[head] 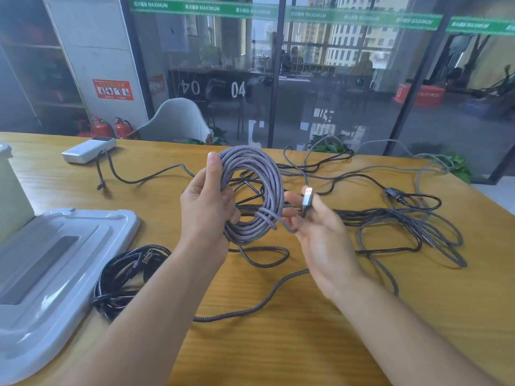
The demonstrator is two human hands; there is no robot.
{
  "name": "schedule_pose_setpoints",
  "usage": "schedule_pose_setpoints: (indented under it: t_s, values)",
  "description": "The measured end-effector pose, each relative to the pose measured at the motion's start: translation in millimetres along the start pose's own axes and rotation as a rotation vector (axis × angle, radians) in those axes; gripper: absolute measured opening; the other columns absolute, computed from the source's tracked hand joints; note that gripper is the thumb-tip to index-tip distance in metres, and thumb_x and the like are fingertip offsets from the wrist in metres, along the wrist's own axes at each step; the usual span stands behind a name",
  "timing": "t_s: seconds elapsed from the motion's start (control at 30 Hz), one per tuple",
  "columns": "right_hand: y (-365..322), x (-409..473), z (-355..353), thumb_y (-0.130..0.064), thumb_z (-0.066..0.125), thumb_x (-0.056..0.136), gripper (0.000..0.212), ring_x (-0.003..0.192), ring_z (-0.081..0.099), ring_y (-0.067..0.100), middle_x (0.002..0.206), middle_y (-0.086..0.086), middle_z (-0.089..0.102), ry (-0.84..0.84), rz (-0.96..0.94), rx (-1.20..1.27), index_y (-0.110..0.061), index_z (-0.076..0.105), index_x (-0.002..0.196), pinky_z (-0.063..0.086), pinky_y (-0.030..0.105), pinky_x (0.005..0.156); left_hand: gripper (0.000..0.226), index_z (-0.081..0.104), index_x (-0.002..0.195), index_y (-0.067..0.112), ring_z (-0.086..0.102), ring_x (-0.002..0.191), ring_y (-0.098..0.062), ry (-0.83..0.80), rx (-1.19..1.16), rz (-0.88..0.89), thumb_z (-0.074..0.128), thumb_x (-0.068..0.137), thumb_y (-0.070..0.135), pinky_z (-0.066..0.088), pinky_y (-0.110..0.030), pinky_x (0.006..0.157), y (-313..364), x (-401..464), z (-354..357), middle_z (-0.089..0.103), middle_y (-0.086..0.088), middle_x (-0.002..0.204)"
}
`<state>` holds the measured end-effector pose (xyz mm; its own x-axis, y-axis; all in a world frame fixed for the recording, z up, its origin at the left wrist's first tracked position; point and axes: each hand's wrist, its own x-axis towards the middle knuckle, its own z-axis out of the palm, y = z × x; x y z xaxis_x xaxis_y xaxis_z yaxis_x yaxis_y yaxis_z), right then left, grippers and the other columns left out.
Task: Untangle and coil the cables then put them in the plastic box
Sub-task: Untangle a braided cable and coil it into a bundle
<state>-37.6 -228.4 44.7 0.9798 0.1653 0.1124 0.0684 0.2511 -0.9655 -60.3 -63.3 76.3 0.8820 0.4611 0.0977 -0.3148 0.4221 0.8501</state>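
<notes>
My left hand (207,207) grips a coil of grey braided cable (257,171), held upright above the wooden table (278,344). The cable's end is wrapped around the coil's lower part. My right hand (320,232) holds that end, its USB plug (306,201) pointing up between thumb and fingers. A tangle of dark and grey cables (412,227) lies on the table to the right. A coiled black cable (125,277) lies at the left beside a grey plastic lid (55,274). The box's wall (11,196) shows at the far left edge.
A white power bank (88,149) with a dark cable plugged in lies at the back left. Loose grey cable runs across the table below my hands (250,307). A white chair (178,121) stands behind the table, before a glass wall.
</notes>
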Motion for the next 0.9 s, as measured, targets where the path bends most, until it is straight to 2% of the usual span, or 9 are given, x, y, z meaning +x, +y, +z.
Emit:
schedule_pose_setpoints:
  t_s: [0.03,0.1,0.17,0.3,0.53,0.63,0.7,0.8,0.9]
  values:
    - [2.8,0.1,0.9,0.009,0.049,0.105,0.041,0.101,0.068,0.016,0.128,0.000,0.070,-0.037,-0.018,-0.060,-0.018,0.061,0.133,0.056,0.036,0.096,0.034,0.070,0.089,0.023,0.022,0.052,-0.014,-0.004,0.001,0.002,0.059,0.100,0.054,0.026,-0.025,0.044,0.0,-0.3,0.0,0.027,0.000,0.063]
    - [6.3,-1.5,1.9,0.003,0.055,0.105,0.056,0.105,0.069,0.019,0.140,0.001,0.064,-0.108,0.009,-0.063,-0.022,0.043,0.153,0.060,0.036,0.091,0.034,0.071,0.090,0.024,0.021,0.052,-0.014,-0.015,0.002,0.004,0.059,0.100,0.053,0.025,-0.026,0.044,0.0,-1.9,0.7,0.026,0.000,0.064]
    - [7.4,-5.1,3.3,0.006,0.058,0.102,0.067,0.107,0.071,0.014,0.136,-0.007,0.067,-0.177,0.006,-0.101,-0.022,0.037,0.158,0.062,0.036,0.084,0.034,0.071,0.092,0.022,0.018,0.054,-0.015,-0.033,0.001,0.003,0.059,0.100,0.053,0.024,-0.026,0.045,-0.2,-4.3,3.2,0.025,0.000,0.063]
    - [4.1,-10.8,8.8,0.006,0.057,0.102,0.040,0.093,0.077,0.013,0.112,-0.022,0.075,-0.242,-0.018,-0.271,-0.015,0.056,0.136,0.064,0.037,0.072,0.035,0.070,0.089,0.023,0.017,0.053,-0.015,-0.060,0.002,-0.003,0.058,0.101,0.054,0.022,-0.027,0.045,0.0,-7.5,7.3,0.026,0.001,0.061]
    - [4.1,-2.8,0.0,-0.004,0.069,0.098,0.024,0.062,0.074,0.023,0.092,-0.005,0.081,-0.129,0.002,-0.355,-0.026,0.076,0.101,0.057,0.031,0.056,0.035,0.068,0.099,0.018,0.016,0.054,-0.017,-0.137,0.077,0.003,0.057,0.102,0.052,0.021,-0.027,0.046,-1.4,-11.4,8.0,0.026,0.000,0.062]
    - [5.1,2.6,-7.6,-0.011,0.075,0.095,0.010,0.056,0.069,0.019,0.073,0.003,0.076,-0.117,-0.070,-0.433,-0.016,0.081,0.089,0.056,0.029,0.054,0.035,0.067,0.102,0.018,0.012,0.058,-0.021,-0.163,0.095,-0.003,0.057,0.102,0.051,0.019,-0.029,0.047,-1.3,-11.9,8.6,0.027,0.000,0.061]
    - [6.4,3.9,-9.5,-0.007,0.075,0.094,0.015,0.055,0.063,0.016,0.063,0.007,0.071,-0.132,-0.102,-0.410,-0.013,0.081,0.082,0.053,0.028,0.055,0.035,0.069,0.102,0.018,0.015,0.055,-0.018,-0.184,0.105,-0.012,0.056,0.102,0.051,0.020,-0.028,0.046,-1.8,-12.6,8.6,0.027,0.001,0.061]
    - [6.5,4.3,-9.8,-0.003,0.073,0.094,0.014,0.070,0.067,0.022,0.082,0.012,0.077,-0.179,-0.111,-0.354,-0.012,0.083,0.091,0.057,0.029,0.063,0.035,0.072,0.100,0.019,0.021,0.050,-0.014,-0.216,0.144,-0.013,0.056,0.103,0.050,0.025,-0.025,0.043,-4.3,-13.9,8.3,0.027,0.001,0.061]
    - [3.0,6.6,-14.3,0.002,0.069,0.095,0.015,0.096,0.074,0.013,0.108,0.002,0.080,-0.260,-0.072,-0.281,-0.006,0.079,0.103,0.060,0.026,0.078,0.035,0.072,0.097,0.019,0.023,0.050,-0.014,-0.221,0.191,0.005,0.056,0.102,0.050,0.027,-0.025,0.043,-6.3,-13.7,8.1,0.028,0.000,0.062]
